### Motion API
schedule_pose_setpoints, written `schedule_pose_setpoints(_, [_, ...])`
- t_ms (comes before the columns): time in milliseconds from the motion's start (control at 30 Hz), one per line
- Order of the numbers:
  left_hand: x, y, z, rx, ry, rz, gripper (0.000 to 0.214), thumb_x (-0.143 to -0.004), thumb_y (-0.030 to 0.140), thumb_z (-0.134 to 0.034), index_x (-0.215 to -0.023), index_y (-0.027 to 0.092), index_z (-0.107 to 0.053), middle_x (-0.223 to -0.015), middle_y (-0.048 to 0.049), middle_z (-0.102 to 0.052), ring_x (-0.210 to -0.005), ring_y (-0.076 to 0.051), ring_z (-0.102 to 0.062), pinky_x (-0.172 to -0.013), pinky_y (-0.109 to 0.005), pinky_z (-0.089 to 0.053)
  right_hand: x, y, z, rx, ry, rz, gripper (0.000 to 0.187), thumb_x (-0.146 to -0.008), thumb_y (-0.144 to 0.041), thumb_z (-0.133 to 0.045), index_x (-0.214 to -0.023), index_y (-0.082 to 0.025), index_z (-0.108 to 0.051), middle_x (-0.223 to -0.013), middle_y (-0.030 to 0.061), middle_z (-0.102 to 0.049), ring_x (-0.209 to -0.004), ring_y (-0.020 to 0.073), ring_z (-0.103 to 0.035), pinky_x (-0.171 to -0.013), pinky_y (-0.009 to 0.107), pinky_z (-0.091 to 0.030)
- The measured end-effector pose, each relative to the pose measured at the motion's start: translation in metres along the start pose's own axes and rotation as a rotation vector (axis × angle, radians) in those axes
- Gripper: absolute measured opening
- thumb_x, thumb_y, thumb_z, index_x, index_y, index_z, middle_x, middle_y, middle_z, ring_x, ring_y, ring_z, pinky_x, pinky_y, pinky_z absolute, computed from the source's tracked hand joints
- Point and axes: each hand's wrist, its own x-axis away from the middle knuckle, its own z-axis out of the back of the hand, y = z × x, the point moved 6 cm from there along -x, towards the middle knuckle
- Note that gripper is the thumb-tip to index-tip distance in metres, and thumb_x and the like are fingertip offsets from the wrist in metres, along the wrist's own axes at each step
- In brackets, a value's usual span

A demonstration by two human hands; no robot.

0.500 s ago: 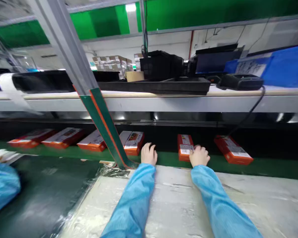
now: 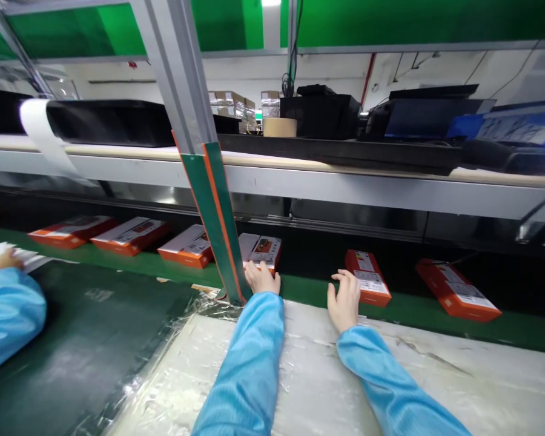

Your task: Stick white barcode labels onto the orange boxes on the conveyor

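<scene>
Left hand [image 2: 262, 278] and right hand [image 2: 344, 301] reach for two orange-and-white boxes on a green conveyor belt [image 2: 300, 288]

The left fingers [image 2: 254, 274] lie almost flat against the near edge of one box [image 2: 260, 252], with no clear grip. The right fingers [image 2: 345, 281], loosely spread and holding nothing, sit just beside the other box [image 2: 367, 278]. Forearms rest on a plastic-covered bench [image 2: 327, 375], which puts both hands over the belt. A green-and-orange-edged post [image 2: 215, 224] stands close beside the left hand, between it and boxes further along. A co-worker's blue sleeve [image 2: 9, 315] lies at far left.
</scene>
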Motion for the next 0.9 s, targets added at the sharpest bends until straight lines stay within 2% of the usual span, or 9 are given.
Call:
schedule_pose_setpoints(100, [0.001,0.002,0.008,0.028,-0.014,0.000,0.052,-0.074,0.041,-0.068,-0.118,0.015,-0.058,-0.135,-0.0169,-0.037,-0.133,-0.035,-0.027,-0.112,-0.048,-0.026,0.001,-0.010,-0.034,-0.031,-0.145,-0.058,0.025,-0.092,-0.031,-0.038,-0.104,-0.016,-0.054,-0.121,0.0117,-0.048,-0.114,0.0298,-0.041,-0.098,0.045,-0.032])
schedule_pose_setpoints(233, [0.001,0.001,0.012,0.056,-0.039,0.051,0.052,-0.072,0.045,-0.069,-0.116,0.019,-0.060,-0.135,-0.0139,-0.036,-0.130,-0.037,-0.026,-0.108,-0.049,-0.031,-0.003,-0.004,-0.087,-0.115,-0.374,-0.294,0.024,-0.090,-0.034,-0.045,-0.100,-0.016,-0.058,-0.110,0.0099,-0.055,-0.106,0.0270,-0.047,-0.096,0.038,-0.035])
schedule_pose_setpoints(367, [0.003,0.005,0.012,0.075,-0.061,0.008,0.057,-0.069,0.045,-0.071,-0.118,0.020,-0.060,-0.131,-0.0131,-0.039,-0.124,-0.035,-0.031,-0.106,-0.048,-0.032,-0.010,0.001,-0.134,-0.144,-0.526,-0.441,0.028,-0.094,-0.042,-0.049,-0.092,-0.016,-0.060,-0.095,0.0083,-0.060,-0.093,0.0240,-0.056,-0.082,0.030,-0.043])
schedule_pose_setpoints(467, [0.008,0.011,0.008,0.108,-0.077,-0.039,0.064,-0.066,0.049,-0.072,-0.121,0.018,-0.058,-0.126,-0.0138,-0.041,-0.118,-0.034,-0.035,-0.105,-0.045,-0.035,-0.016,0.003,-0.158,-0.146,-0.616,-0.535,0.034,-0.094,-0.049,-0.053,-0.090,-0.016,-0.061,-0.085,0.0081,-0.062,-0.084,0.0234,-0.060,-0.070,0.027,-0.044])
schedule_pose_setpoints(600, [0.017,0.025,0.002,0.170,-0.085,-0.149,0.066,-0.066,0.049,-0.072,-0.123,0.018,-0.057,-0.124,-0.0137,-0.041,-0.115,-0.031,-0.037,-0.103,-0.042,-0.038,-0.024,0.011,-0.168,-0.131,-0.643,-0.629,0.031,-0.087,-0.047,-0.064,-0.088,-0.015,-0.061,-0.079,0.0089,-0.061,-0.077,0.0238,-0.061,-0.062,0.026,-0.042])
schedule_pose_setpoints(733, [0.022,0.032,0.000,0.202,-0.087,-0.169,0.077,-0.065,0.050,-0.074,-0.129,0.014,-0.051,-0.133,-0.0164,-0.035,-0.121,-0.031,-0.035,-0.104,-0.041,-0.038,-0.031,0.024,-0.167,-0.189,-0.647,-0.690,0.021,-0.082,-0.035,-0.064,-0.075,-0.016,-0.057,-0.072,0.0062,-0.059,-0.069,0.0209,-0.059,-0.056,0.024,-0.041])
schedule_pose_setpoints(833, [0.029,0.035,0.000,0.188,-0.105,-0.131,0.089,-0.062,0.053,-0.077,-0.133,0.012,-0.045,-0.139,-0.0180,-0.030,-0.125,-0.033,-0.033,-0.107,-0.043,-0.036,-0.034,0.026,-0.153,-0.316,-0.626,-0.715,0.017,-0.082,-0.030,-0.055,-0.073,-0.016,-0.054,-0.067,0.0044,-0.057,-0.061,0.0177,-0.058,-0.052,0.022,-0.041])
schedule_pose_setpoints(900, [0.037,0.037,0.000,0.163,-0.116,-0.084,0.092,-0.063,0.053,-0.077,-0.137,0.011,-0.042,-0.142,-0.0190,-0.028,-0.127,-0.034,-0.032,-0.107,-0.044,-0.036,-0.030,0.026,-0.129,-0.405,-0.577,-0.719,0.020,-0.083,-0.034,-0.050,-0.078,-0.015,-0.054,-0.068,0.0044,-0.057,-0.061,0.0171,-0.058,-0.052,0.021,-0.043])
